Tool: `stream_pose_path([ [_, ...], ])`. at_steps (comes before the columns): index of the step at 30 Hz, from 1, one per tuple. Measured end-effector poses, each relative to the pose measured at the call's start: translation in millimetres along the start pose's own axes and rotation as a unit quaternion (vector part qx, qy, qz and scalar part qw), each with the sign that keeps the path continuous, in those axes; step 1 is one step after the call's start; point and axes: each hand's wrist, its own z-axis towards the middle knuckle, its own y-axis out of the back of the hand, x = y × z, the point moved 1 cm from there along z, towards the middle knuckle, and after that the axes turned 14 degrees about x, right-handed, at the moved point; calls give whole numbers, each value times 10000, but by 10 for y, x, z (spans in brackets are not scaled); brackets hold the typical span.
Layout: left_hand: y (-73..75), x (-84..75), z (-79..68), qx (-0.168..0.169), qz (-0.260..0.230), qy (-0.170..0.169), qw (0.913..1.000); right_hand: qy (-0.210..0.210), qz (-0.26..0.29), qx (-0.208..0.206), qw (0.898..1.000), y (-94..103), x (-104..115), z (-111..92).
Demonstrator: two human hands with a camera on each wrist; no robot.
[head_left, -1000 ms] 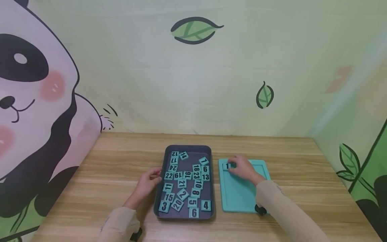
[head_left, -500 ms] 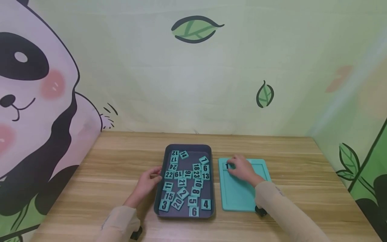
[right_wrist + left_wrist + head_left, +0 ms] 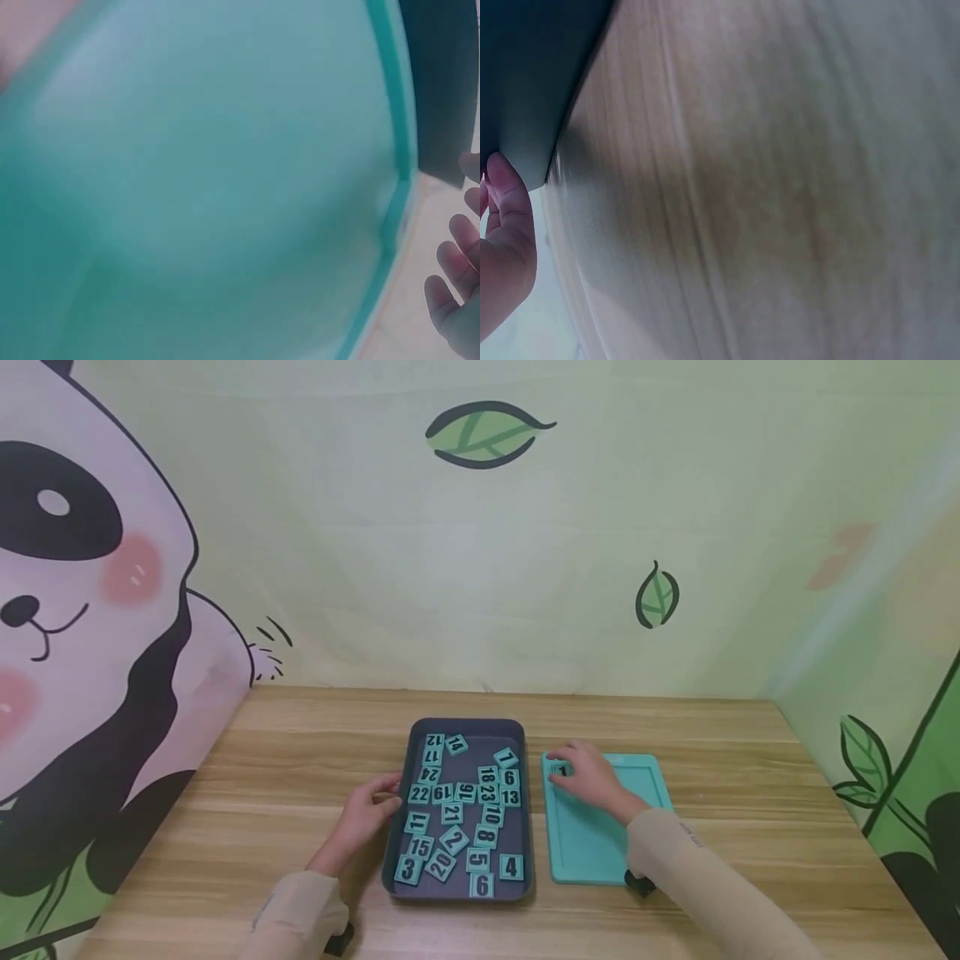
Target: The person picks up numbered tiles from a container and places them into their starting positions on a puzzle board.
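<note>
My left hand (image 3: 365,820) rests beside the dark tray (image 3: 460,893), fingertips touching its left outer wall. In the left wrist view, a finger (image 3: 508,191) lies almost straight against the tray's side. My right hand (image 3: 592,774) is over the upper left corner of the turquoise board (image 3: 596,852). Its thumb and index finger are spread either side of a small turquoise tile (image 3: 559,769) bearing a black 1, partly hidden by the hand. The right wrist view catches separated fingertips (image 3: 450,259) past the board's edge.
Many turquoise number tiles lie loosely in the tray, such as a tile marked 3 (image 3: 408,870) and a tile marked 4 (image 3: 512,867). A narrow strip of wooden table (image 3: 536,827) separates tray and board. A printed backdrop (image 3: 480,568) stands behind.
My right hand has shifted slightly left along the board, its fingers now parted around the tile marked 1. The left hand and tray have stayed in place.
</note>
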Motion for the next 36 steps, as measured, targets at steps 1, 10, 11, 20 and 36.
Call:
stream_pose_path([
  [1,-2,0,2,-11,-17,8,10000,36,76,-9,10000,2,28,-1],
  [10,-1,0,10,42,-56,79,9999,468,274,-155,9984,-12,306,10],
  [11,-2,0,12,32,-71,64,9999,495,303,-142,9982,-13,338,10],
  [20,-14,-7,-2,-4,-106,0,9999,799,469,160,9956,-42,594,9],
  [36,-26,-7,2,-31,-181,141,9997,1506,-391,1211,9804,-330,977,-94],
])
